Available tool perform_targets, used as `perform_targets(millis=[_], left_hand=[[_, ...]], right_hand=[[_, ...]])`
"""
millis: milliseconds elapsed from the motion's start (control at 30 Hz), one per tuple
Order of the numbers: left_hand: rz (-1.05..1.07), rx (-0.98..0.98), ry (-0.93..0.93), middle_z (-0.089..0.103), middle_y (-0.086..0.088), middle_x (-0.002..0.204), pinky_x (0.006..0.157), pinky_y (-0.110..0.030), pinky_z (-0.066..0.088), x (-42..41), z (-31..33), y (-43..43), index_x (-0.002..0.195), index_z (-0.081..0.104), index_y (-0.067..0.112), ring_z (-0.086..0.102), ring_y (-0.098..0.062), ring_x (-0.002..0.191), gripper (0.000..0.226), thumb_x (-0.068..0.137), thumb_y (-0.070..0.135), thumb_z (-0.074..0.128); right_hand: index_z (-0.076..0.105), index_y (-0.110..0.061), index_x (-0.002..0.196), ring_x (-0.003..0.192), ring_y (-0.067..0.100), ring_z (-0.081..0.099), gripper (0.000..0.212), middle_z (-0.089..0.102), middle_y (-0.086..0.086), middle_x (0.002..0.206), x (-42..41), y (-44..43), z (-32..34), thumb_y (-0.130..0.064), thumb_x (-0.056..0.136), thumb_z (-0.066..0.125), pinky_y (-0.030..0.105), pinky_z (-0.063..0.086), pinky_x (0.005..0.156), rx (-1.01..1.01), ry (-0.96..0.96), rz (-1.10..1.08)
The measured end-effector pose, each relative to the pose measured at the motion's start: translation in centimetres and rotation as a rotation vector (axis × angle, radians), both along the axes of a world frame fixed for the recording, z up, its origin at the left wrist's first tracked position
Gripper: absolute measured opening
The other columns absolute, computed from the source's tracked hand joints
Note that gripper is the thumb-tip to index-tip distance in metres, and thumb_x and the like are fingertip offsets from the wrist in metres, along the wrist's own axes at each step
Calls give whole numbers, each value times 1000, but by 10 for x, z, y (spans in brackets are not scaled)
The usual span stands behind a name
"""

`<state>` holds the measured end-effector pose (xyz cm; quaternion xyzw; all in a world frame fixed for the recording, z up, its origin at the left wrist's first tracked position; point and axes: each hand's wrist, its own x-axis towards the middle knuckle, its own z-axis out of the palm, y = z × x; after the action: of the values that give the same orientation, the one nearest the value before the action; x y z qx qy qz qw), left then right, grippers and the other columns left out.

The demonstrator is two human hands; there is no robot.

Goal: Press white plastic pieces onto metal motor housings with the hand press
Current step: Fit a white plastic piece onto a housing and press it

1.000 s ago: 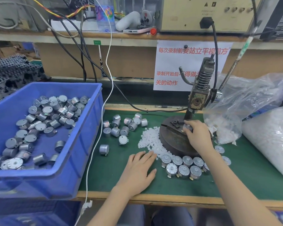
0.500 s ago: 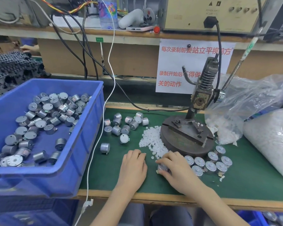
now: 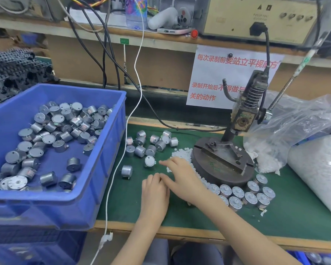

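Head: white pieces (image 3: 180, 152) behind right hand (image 3: 182, 178)

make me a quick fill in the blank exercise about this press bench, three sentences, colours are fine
1. The loose motor housings lie heaped in a ____ plastic bin.
2. The hand press stands on a round metal base on the ____ mat.
3. The right hand is at the pile of small ____ plastic pieces beside the base.

Missing words: blue; green; white
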<state>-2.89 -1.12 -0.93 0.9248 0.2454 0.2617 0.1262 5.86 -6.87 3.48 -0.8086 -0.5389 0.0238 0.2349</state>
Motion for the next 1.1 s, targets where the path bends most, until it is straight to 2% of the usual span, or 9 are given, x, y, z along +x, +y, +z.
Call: perform_targets(millis=[100,167,233,367,533,767,833,933,1100], left_hand=[[29,-65,-18,59,-10,62,59,-27,31,2,-2,3,70,67,6,57,-29,58,26,52,-3,82],[64,-187,-65,62,-16,81,68,-29,30,2,-5,6,93,66,2,56,-34,79,18,75,0,67],[83,-235,-57,61,-16,94,75,-33,30,3,-11,9,104,63,5,51,-33,93,20,87,6,53],[114,-285,-56,61,-12,96,73,-28,24,3,-17,14,100,65,7,48,-28,96,19,88,8,50],[104,-333,-116,62,-13,90,67,-26,17,2,-13,13,94,67,5,48,-28,87,19,83,0,53],[101,-291,-110,54,-15,74,68,-30,26,0,-11,8,72,65,-2,45,-31,74,10,77,-6,57],[113,-339,-110,55,-12,81,72,-30,28,-1,-11,10,75,64,0,44,-28,79,11,81,-2,54],[110,-370,-120,56,-8,87,80,-30,34,-2,-11,12,80,63,3,45,-24,85,12,86,6,54],[113,-428,-187,55,-7,84,80,-31,36,-3,-8,12,76,65,5,46,-23,82,14,87,11,58]], right_hand=[[37,-17,140,120,26,40,50,43,8,131,-2,40,-1,-25,92,51,32,32,100,-60,36,-29],[35,-17,140,122,28,39,52,38,9,134,-2,60,-4,-27,92,52,35,37,98,-118,45,-63],[38,-14,136,121,29,40,49,36,10,135,-3,74,-6,-28,91,54,37,40,96,-173,31,-95],[47,-6,121,113,32,46,34,40,13,129,-4,87,-10,-19,90,56,36,40,89,-214,-13,-141],[45,-7,121,110,32,49,33,46,13,124,-4,86,-16,-21,92,54,38,41,90,-128,78,-230],[43,-12,133,109,16,46,39,47,4,119,-10,59,-29,-30,98,41,15,28,77,297,262,-394],[37,-16,139,95,8,44,42,43,-1,109,-12,51,-33,-29,99,38,14,26,70,329,306,-373],[31,-19,143,84,-5,41,44,40,-4,101,-19,33,-43,-24,100,36,10,29,70,330,378,-304],[29,-16,144,83,-3,40,43,39,-4,100,-24,13,-55,-19,101,32,11,27,71,321,353,-298]])
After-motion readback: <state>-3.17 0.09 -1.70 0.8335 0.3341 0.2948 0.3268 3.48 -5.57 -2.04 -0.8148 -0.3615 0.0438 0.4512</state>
